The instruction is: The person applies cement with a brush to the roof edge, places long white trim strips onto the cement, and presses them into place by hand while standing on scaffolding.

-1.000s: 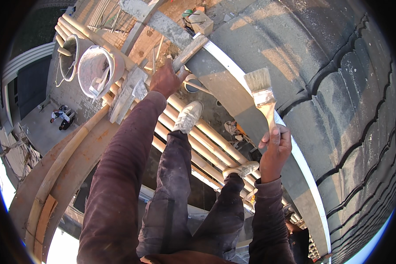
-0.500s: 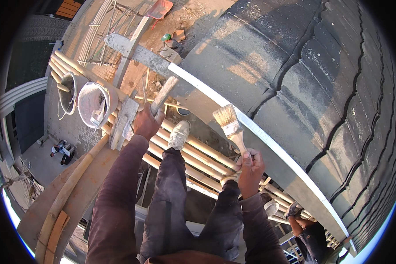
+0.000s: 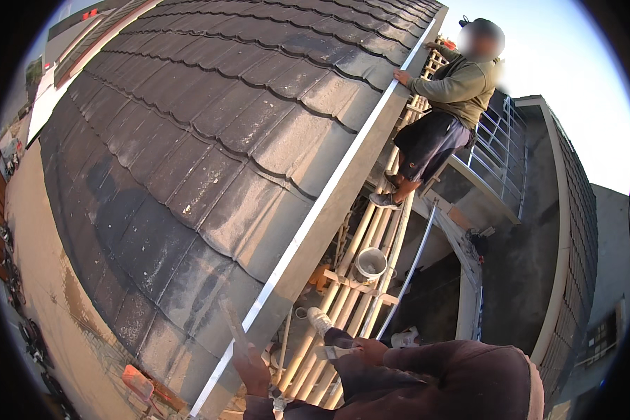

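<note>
- Right hand (image 3: 253,367) at 7 o'clock, closed around the blurry brush (image 3: 231,320), which sits against the pale eave strip (image 3: 315,224).
- Left hand (image 3: 371,348) at 6 o'clock looks clamped on the bamboo scaffold (image 3: 360,245); keep that grip.
- I'd go with short strokes, no overreaching.

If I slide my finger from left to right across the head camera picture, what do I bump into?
Dark grey tiled roof → pale metal strip along the roof edge → white bucket on the bamboo scaffold → person in an olive top standing on the scaffold → second dark tiled roof edge.
</note>
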